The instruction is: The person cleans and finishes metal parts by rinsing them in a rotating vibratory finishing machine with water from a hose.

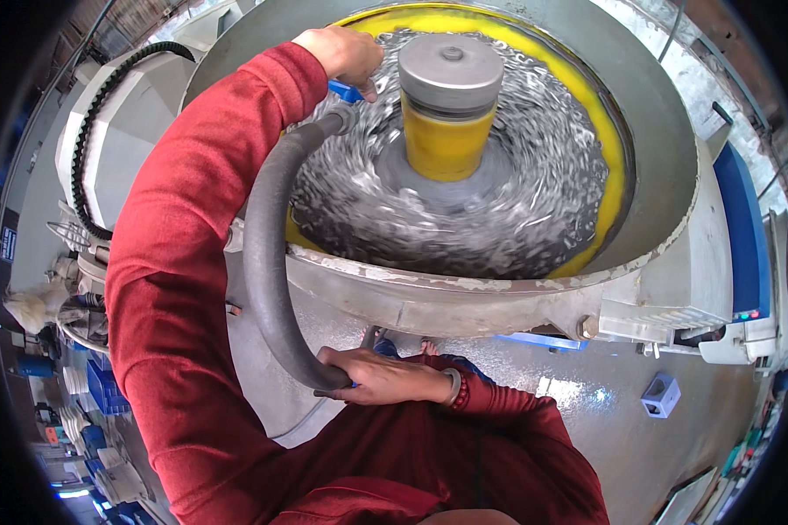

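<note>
A thick grey hose (267,236) arches over the rim of a large round vibratory finishing bowl (464,293). At its upper end is a valve fitting with a blue lever (346,91); the fingers of my left hand (346,54) curl down over this lever. My right hand (390,376) is closed round the hose's lower end in front of the bowl, with a bit of blue showing by the fingers. Inside the bowl, many small shiny metal pieces (534,166), blurred by motion, surround a yellow centre post (446,144) with a grey cap (451,66).
A pale machine housing (131,131) with a black ribbed cable (83,149) stands left of the bowl. To the right is a blue bin (744,236). A small light-purple stool or crate (661,395) sits on the wet floor (578,420). Blue crates (105,385) lie at far left.
</note>
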`<state>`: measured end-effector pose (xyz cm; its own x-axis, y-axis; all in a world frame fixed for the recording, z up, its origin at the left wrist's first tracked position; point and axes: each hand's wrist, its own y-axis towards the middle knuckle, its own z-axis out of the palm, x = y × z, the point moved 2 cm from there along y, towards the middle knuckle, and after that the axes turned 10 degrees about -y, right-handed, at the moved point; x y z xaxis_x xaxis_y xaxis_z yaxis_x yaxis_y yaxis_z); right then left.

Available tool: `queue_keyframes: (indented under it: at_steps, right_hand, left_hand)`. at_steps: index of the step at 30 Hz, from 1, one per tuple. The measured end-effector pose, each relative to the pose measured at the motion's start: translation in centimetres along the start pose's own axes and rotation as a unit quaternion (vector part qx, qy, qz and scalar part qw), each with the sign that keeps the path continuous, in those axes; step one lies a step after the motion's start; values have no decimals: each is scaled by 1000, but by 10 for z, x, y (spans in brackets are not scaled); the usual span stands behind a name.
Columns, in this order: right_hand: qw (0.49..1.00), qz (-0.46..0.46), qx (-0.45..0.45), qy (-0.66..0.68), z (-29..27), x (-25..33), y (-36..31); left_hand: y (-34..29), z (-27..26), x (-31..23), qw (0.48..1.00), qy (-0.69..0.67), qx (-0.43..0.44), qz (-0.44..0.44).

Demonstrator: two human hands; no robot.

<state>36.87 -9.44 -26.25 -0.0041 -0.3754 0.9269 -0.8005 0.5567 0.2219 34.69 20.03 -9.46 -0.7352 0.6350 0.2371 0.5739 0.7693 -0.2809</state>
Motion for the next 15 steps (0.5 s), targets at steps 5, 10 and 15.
queue_keyframes:
  at_steps: [5, 10, 15]
  right_hand:
    - [1000, -18, -14, 2, 0, -1, 2]
    - [1000, -19, 2, 7, -5, -2, 3]
    - [999, -31, 14, 1, -3, -6, 8]
  left_hand:
    - [-2, -2, -2, 1000, -3, -15, -10]
    - [5, 0, 1, 1000, -13, -6, 3]
    - [1, -3, 2, 999, 14, -5, -38]
